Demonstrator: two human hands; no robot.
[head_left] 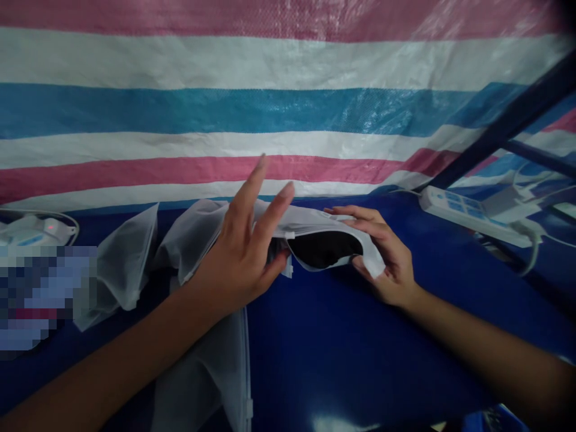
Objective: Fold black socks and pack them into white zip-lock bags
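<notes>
Striped plastic sheeting in red, white and blue is hung behind a dark blue desk, as seen from the head camera. Near the far edge of the desk, a frosted white zip pouch is held up between two hands set apart, its mouth gaping and something black visible within. Its right end is clasped in the right hand, thumb below and fingers above. At the other end, two fingers of the left hand are raised and spread, with the thumb brought to the pouch's opening; whether anything is pinched there cannot be told. More frosted pouches are spread to the left, one of them partly covered by the left forearm. A white power strip with cables is placed at right, near a dark frame.
</notes>
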